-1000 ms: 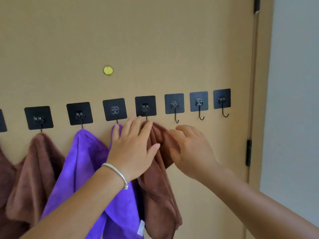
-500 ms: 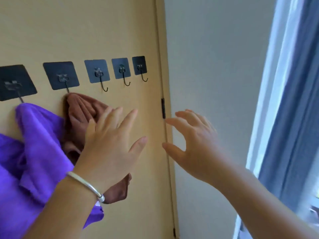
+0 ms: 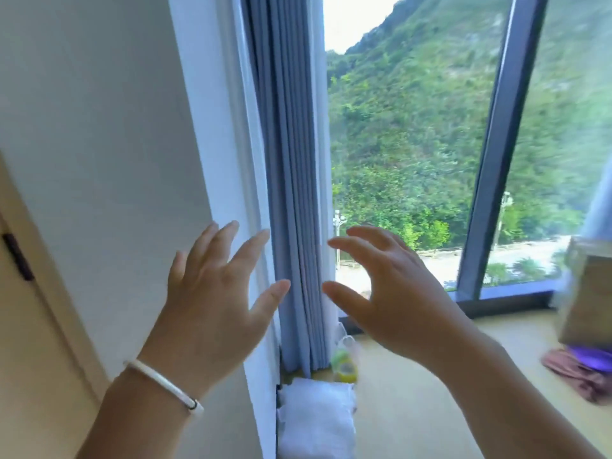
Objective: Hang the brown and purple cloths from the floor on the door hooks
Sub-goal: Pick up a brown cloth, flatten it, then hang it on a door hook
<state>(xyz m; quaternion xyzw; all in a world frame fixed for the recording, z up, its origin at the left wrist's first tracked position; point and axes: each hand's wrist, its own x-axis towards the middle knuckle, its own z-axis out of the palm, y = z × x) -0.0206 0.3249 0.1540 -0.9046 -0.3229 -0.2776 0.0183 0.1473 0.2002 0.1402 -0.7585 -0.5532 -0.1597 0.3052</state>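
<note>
My left hand [image 3: 212, 303], with a white bracelet at the wrist, is raised in front of the wall with its fingers spread and nothing in it. My right hand [image 3: 394, 293] is held beside it, fingers apart and empty. On the floor at the far right lies a heap of cloths: a brown cloth [image 3: 578, 376] with a purple cloth [image 3: 592, 357] on top of it. The door frame [image 3: 36, 319] shows only at the left edge; the hooks and the hung cloths are out of view.
A blue curtain [image 3: 291, 180] hangs beside a tall window [image 3: 407, 134]. At its foot stand a white bag [image 3: 314, 415] and a yellow-green bottle [image 3: 344, 367]. A cardboard box [image 3: 586, 293] sits at the right edge above the cloth heap. The floor [image 3: 414, 402] is tan.
The view has swung right, from the door with its hooks to the window. Both hands have let go of the brown cloth on its hook and now hang open in the air.
</note>
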